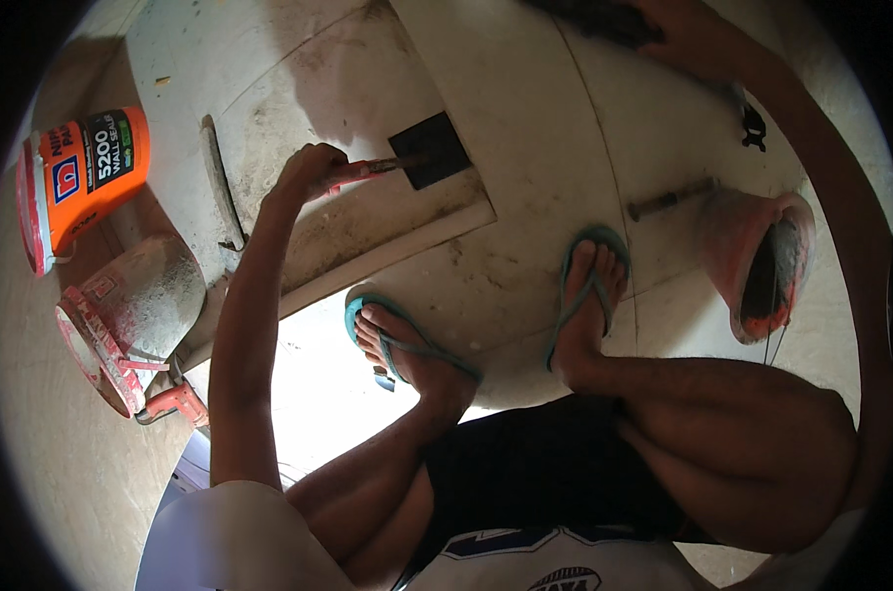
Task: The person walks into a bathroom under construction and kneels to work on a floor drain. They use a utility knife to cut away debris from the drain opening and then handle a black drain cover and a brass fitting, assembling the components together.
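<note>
Squatting on the floor (pixel 535 305) in teal flip-flops (pixel 397 335), the person works with both arms stretched forward. The left hand (pixel 314 171) has a closed grip around a red-handled tool (pixel 368 168), whose far end lies over a dark square (pixel 445 141) on the stained floor; I can't tell whether they are joined. Up at the top edge, the right hand (pixel 675 35) is dim, beside a dark object (pixel 604 18), and I can't tell whether its grip is holding that.

Over on the left are an orange bucket (pixel 122 197), a caked grey bucket (pixel 156 305) and a red power tool (pixel 179 402), with a long narrow bar (pixel 215 182) nearer the left hand. To the right, a reddish bucket (pixel 727 241) tips its mouth toward us, a slim rod (pixel 671 200) just beside it.
</note>
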A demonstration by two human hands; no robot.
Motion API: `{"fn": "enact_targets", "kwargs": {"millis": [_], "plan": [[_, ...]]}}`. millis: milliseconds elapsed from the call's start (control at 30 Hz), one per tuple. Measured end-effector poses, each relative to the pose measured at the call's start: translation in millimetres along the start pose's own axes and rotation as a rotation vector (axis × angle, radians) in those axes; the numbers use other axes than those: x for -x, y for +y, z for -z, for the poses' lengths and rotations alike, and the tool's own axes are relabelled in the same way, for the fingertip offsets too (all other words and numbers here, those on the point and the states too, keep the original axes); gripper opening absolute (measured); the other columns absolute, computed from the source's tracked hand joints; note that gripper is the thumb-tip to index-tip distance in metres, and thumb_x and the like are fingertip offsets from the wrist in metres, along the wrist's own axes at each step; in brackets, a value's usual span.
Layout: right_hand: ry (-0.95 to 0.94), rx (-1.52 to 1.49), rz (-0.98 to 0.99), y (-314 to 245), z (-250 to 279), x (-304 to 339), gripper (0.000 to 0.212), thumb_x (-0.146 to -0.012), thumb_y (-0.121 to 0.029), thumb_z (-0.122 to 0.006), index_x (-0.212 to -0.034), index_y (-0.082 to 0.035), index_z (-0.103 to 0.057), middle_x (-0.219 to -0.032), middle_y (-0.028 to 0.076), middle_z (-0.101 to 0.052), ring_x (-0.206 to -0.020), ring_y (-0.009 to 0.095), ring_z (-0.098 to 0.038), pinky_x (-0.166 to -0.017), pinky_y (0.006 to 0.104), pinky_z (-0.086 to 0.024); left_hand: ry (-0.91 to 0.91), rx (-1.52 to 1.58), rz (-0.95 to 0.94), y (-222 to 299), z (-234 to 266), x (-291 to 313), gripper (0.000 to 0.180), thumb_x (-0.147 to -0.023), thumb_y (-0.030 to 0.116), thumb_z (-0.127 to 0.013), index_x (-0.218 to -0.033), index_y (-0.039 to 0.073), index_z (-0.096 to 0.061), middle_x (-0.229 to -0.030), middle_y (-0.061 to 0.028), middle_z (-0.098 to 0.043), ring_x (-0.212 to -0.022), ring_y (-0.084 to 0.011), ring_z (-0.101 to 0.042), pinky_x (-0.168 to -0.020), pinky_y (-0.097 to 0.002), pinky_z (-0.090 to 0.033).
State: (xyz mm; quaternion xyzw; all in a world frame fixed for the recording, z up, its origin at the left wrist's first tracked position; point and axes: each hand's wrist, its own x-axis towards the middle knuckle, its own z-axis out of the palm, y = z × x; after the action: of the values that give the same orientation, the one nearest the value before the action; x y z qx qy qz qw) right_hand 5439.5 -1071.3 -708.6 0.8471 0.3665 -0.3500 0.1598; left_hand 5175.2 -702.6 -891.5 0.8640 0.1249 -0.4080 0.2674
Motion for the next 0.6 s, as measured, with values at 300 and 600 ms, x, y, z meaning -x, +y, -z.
{"fn": "enact_targets", "kwargs": {"millis": [300, 600], "plan": [[0.266, -0.19, 0.159, 32, -47, -14, 0.068, -0.078, -0.012, -0.066, -0.139, -0.014, -0.037, -0.115, 0.015, -0.056, -0.097, 0.027, -0.057, -0.087, 0.0373, -0.047, 0.063, 0.381, -0.048, -45, -39, -4, 0.041, -0.079, 0.041, -0.074, -0.07, 0.003, -0.064, -0.055, -0.0031, -0.057, -0.049, -0.0096, -0.056, -0.046, -0.0254, -0.044], [0.287, -0.185, 0.157, 34, -48, -6, 0.067, -0.08, -0.012, -0.065, -0.14, -0.014, -0.035, -0.118, 0.016, -0.055, -0.099, 0.029, -0.056, -0.09, 0.0389, -0.046, 0.124, 0.47, -0.073, -51, -53, 1, 0.036, -0.078, 0.039, -0.076, -0.079, 0.003, -0.069, -0.056, -0.0064, -0.061, -0.051, -0.0114, -0.059, -0.048, -0.0271, -0.046]]}}
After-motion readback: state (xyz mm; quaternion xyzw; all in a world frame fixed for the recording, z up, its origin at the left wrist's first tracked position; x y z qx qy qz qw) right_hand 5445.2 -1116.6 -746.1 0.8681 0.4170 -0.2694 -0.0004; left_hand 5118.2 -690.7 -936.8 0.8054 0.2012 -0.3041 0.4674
